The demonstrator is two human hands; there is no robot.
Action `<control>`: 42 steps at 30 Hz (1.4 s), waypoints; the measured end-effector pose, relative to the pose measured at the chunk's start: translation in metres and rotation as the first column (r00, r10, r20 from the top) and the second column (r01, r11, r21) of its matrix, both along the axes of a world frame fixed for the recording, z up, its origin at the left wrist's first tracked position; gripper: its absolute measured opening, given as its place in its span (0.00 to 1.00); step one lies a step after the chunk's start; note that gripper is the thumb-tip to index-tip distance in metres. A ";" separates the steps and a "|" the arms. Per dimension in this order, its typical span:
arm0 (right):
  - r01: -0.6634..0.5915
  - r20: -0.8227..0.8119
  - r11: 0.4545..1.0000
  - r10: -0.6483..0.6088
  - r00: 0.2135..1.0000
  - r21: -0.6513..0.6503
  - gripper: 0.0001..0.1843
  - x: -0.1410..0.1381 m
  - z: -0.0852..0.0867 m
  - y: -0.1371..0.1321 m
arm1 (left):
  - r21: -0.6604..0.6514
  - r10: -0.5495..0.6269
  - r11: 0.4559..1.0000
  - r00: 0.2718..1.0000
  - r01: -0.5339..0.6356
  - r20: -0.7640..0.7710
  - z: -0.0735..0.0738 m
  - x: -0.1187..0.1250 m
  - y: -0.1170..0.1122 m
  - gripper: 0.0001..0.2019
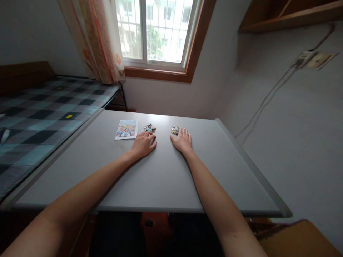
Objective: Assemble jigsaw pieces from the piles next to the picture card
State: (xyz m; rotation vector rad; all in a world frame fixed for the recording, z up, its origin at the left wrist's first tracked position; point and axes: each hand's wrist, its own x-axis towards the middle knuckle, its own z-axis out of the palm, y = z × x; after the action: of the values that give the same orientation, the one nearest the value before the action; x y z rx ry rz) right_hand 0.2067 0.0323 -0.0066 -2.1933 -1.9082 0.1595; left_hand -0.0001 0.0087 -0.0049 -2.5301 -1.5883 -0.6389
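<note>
Both my arms reach across a grey table (160,178). My left hand (144,143) rests on the tabletop with its fingers curled loosely, fingertips just short of a small heap of coloured puzzle pieces (150,127); nothing shows in it. My right hand (182,140) lies flat, fingers stretched out, its fingertips beside a second, smaller heap of puzzle pieces (175,130). A colourful picture card (127,129) lies flat to the left of my left hand.
A bed with a checked blue-and-black cover (40,117) runs along the table's left edge. A window (155,32) with a curtain (99,39) is behind the table. A wall socket with cables (308,59) hangs on the right wall. A wooden seat corner (294,239) shows lower right.
</note>
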 end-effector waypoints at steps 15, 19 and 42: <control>-0.497 -0.181 0.854 0.519 0.835 0.157 0.18 -0.023 0.017 -0.024 | -0.101 0.283 0.953 0.959 -0.284 -0.022 0.011 -0.027 0.017 0.20; -0.492 -0.214 0.856 0.516 0.829 0.158 0.18 -0.027 0.011 -0.026 | -0.159 0.023 0.987 0.995 -0.038 -0.096 0.008 -0.018 0.011 0.21; -0.084 0.001 0.995 0.084 0.996 0.048 0.17 -0.002 0.028 -0.024 | -0.173 -0.022 0.985 0.996 0.007 -0.085 0.008 -0.018 0.010 0.18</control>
State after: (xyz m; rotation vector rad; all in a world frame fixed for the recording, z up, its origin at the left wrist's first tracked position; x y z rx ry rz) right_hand 0.2047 0.0086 0.0215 -2.0829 -1.9839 0.1275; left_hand -0.0178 0.0187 0.0035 -2.6529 -1.6640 -0.4023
